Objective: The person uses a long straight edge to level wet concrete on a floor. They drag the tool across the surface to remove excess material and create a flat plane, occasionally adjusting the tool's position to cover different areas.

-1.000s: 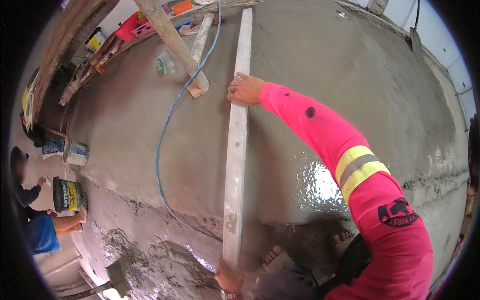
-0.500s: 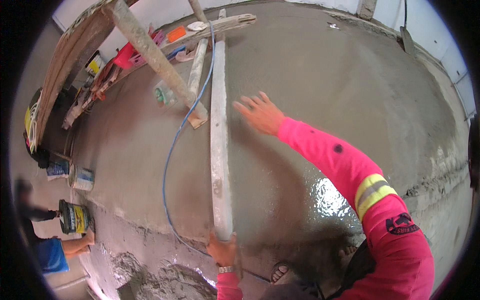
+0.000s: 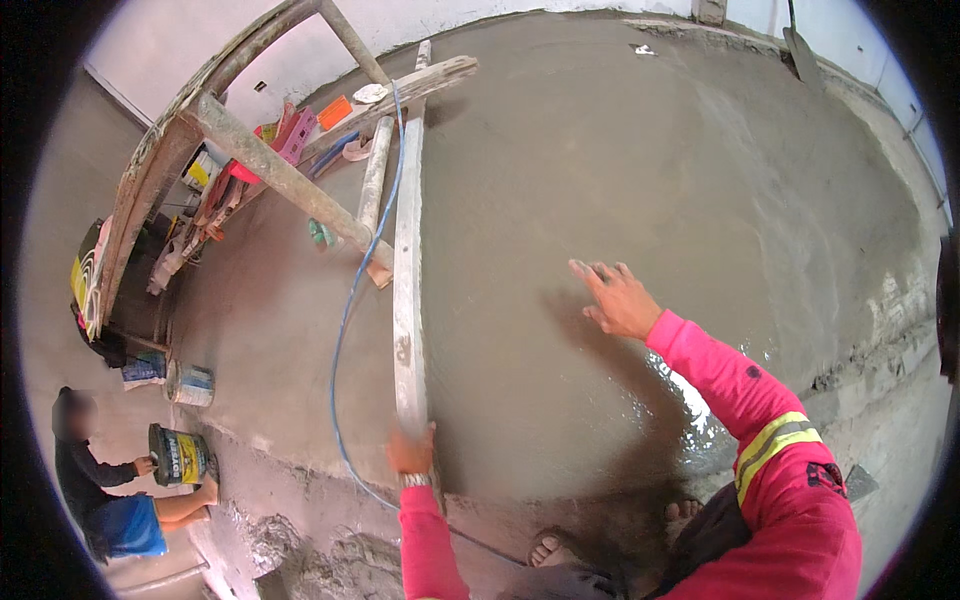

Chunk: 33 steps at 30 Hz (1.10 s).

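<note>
My left hand (image 3: 410, 450) is closed round the near end of a long, cement-covered straightedge (image 3: 408, 300), blurred a little at the fingers. The straightedge runs away from me over the smooth wet cement floor (image 3: 560, 180). Its far part passes by a wooden plank (image 3: 435, 76). Above the wet cement, to the right of the straightedge, my right hand (image 3: 622, 303) hovers with fingers apart and nothing in it. A thin blue hose (image 3: 345, 330) curves along the straightedge's left side.
At left stands a wooden trestle (image 3: 270, 165) with baskets behind it. A person (image 3: 100, 490) sits at lower left, holding a dark bucket (image 3: 180, 455). Another bucket (image 3: 190, 383) stands beyond. Heaped wet mortar (image 3: 340, 565) lies near my feet. A shovel (image 3: 800, 55) leans at far right.
My right hand has swung away from the straightedge, to the right and nearer me. My left hand still grips the near end. The view has shifted, showing more of the seated person.
</note>
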### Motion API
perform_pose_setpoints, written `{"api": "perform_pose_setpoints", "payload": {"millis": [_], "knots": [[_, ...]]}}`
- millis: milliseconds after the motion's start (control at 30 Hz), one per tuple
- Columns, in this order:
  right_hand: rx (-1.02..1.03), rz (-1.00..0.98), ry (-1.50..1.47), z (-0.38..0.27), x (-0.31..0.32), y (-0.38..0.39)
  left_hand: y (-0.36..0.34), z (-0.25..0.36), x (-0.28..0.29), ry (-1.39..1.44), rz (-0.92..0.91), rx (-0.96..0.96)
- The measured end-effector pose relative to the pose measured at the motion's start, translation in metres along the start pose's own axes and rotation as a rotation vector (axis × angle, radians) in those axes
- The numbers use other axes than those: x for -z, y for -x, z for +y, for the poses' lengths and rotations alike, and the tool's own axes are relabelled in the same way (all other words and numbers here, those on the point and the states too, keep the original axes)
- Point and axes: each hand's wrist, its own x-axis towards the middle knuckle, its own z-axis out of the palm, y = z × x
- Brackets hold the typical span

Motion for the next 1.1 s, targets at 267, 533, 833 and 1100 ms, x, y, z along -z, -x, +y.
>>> {"api": "perform_pose_setpoints", "payload": {"millis": [267, 533, 833, 1100], "knots": [[-0.267, 0.143, -0.436, 0.016, 0.001, 0.009, 0.001, -0.031, 0.026, 0.075, 0.008, -0.171], [0.25, -0.272, -0.198, -0.063, -0.037, 0.044, -0.024, -0.086, 0.107, -0.107, -0.26, -0.088], [0.445, -0.319, -0.318, -0.083, -0.025, 0.047, 0.052, -0.031, 0.083, -0.337, -0.465, -0.012], [0.175, -0.23, -0.275, -0.024, -0.013, 0.043, 0.052, -0.068, 0.047, -0.31, -0.258, -0.07]]}}
